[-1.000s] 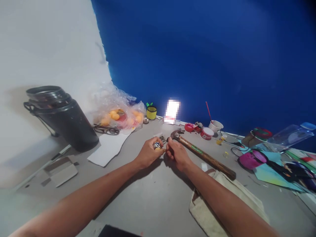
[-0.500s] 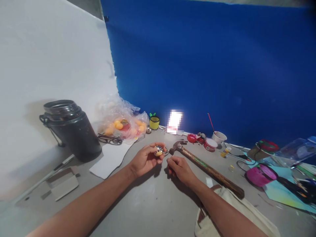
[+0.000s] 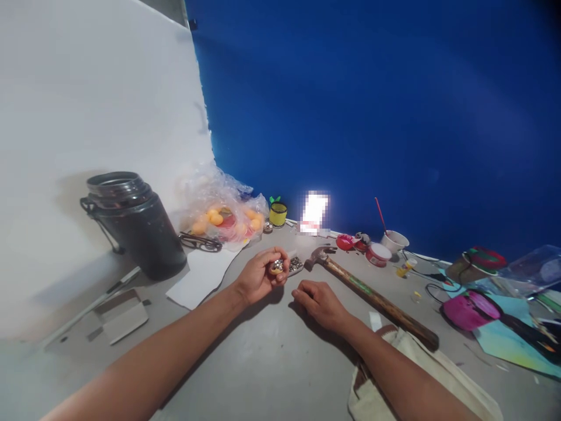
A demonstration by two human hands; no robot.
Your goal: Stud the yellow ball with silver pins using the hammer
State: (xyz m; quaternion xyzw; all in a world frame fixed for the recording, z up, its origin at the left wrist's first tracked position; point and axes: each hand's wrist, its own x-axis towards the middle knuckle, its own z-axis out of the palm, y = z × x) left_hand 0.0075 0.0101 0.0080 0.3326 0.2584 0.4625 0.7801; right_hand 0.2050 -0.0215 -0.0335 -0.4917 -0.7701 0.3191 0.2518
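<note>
My left hand [image 3: 258, 275] is closed around a small ball [image 3: 277, 266] with shiny silver pieces on it and some yellow showing. Just behind its fingertips lies a small tray [image 3: 296, 270] of tiny silver pieces on the table. My right hand [image 3: 319, 301] rests to the right and nearer to me, apart from the ball, its fingers curled in. Whether anything is pinched in it is hidden. Beyond this hand lies a claw hammer [image 3: 368, 291] with a worn wooden handle, its head close to the tray.
At left stand a black flask [image 3: 140, 228] and a small open box [image 3: 123, 316]. Eyeglasses [image 3: 201, 242] and white paper [image 3: 197, 275] lie before a plastic bag [image 3: 228, 204] with orange balls. A cloth bag [image 3: 421, 374] lies under my right forearm. A paper cup [image 3: 394, 242] and pink tape roll [image 3: 471, 310] sit right.
The ball has been turned in my left hand, and more silver pieces show on it. My right hand has drawn slightly away from it. The tray of silver pieces is now easier to see.
</note>
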